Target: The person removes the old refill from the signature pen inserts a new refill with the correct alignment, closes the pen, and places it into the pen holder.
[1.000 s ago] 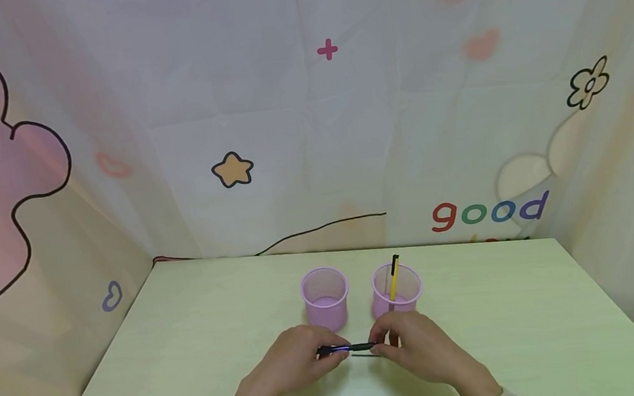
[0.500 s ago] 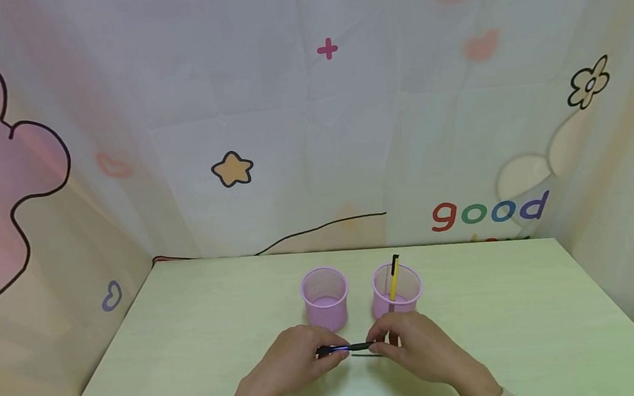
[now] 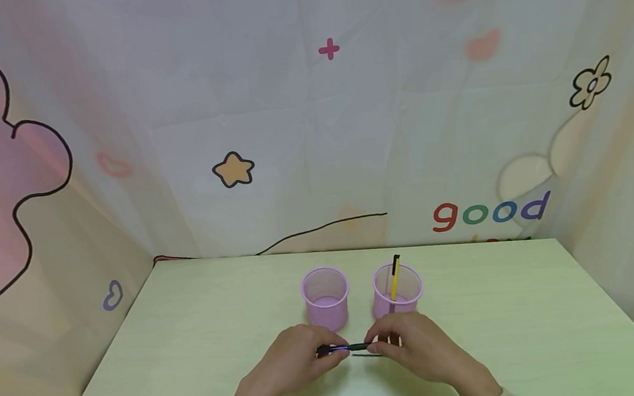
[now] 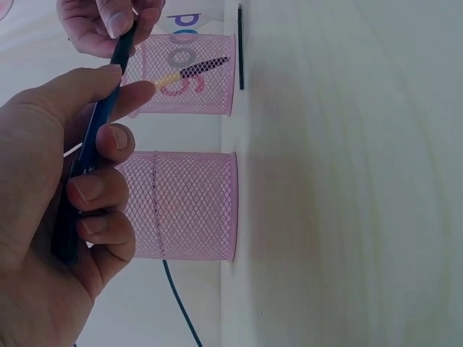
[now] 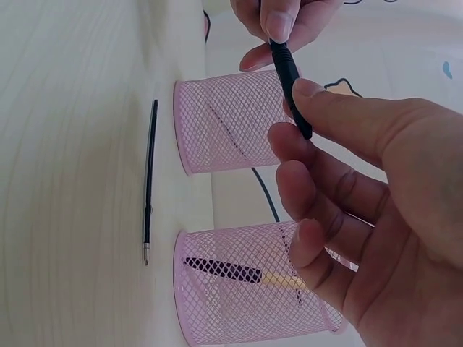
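A dark blue and black pen (image 4: 95, 137) lies level between my two hands above the table. My left hand (image 3: 300, 360) wraps its fingers round the blue barrel. At the other end, my right hand (image 3: 420, 346) pinches the black grip section (image 5: 286, 72) between thumb and index finger, its other fingers loosely curled. On the table below lies a thin dark pen refill (image 5: 150, 181) with a metal tip, partly hidden by the right hand in the head view.
Beyond the left hand stands a pink mesh pen cup (image 3: 327, 316). To its right, a second pink mesh cup (image 3: 380, 305) holds a yellow and black pen (image 3: 395, 287). A printed curtain (image 3: 286, 100) hangs behind the pale table (image 3: 192, 322).
My right fingertips have shifted slightly left along the pen's black section. My left hand, the refill and the cups have stayed in place.
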Demonstrator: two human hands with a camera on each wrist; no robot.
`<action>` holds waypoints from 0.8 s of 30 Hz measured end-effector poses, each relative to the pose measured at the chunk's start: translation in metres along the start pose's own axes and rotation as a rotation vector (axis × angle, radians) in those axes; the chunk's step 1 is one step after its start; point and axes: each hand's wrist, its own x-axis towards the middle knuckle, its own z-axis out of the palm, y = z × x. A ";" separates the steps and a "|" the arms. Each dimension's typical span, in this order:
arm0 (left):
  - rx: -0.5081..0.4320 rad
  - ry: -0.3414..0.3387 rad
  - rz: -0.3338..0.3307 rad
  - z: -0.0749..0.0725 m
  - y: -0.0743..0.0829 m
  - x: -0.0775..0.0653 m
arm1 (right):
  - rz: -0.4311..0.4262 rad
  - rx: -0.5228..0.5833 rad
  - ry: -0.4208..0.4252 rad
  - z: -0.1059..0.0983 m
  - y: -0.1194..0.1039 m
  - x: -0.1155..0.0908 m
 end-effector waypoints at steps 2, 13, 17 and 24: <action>0.007 -0.001 -0.002 0.000 0.000 0.000 | -0.012 0.004 0.003 0.000 0.000 0.000; 0.006 0.005 0.012 0.001 -0.001 0.000 | 0.005 -0.027 0.003 0.001 0.000 -0.001; 0.005 0.006 0.014 0.001 -0.001 -0.001 | 0.008 -0.036 0.005 0.001 0.000 -0.002; 0.001 0.012 0.015 0.001 -0.001 0.000 | 0.016 -0.049 0.002 0.000 0.001 -0.002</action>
